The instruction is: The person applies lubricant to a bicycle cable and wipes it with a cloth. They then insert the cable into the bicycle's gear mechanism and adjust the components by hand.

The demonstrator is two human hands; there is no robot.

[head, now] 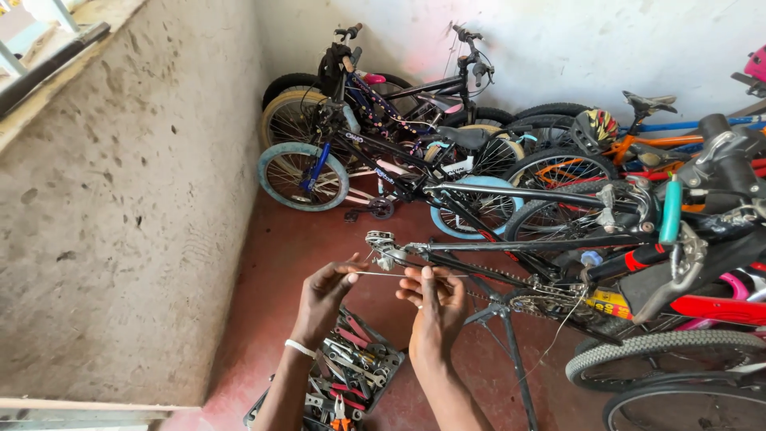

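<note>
Both hands, left hand (325, 289) and right hand (431, 297), pinched a thin cable (383, 274) near the bike frame (511, 246); threading it seemingly needed steady tension.

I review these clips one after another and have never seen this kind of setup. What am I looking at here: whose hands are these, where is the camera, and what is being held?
This is one view from a camera worn on a person's head, looking down. The left hand and right hand are bare and pinch a thin wire or cable between them, just beside the rear end of a bicycle frame. Below the hands, on the red floor, lies an open tool tray with pliers and wrenches. More bicycles lean against the wall behind.
</note>
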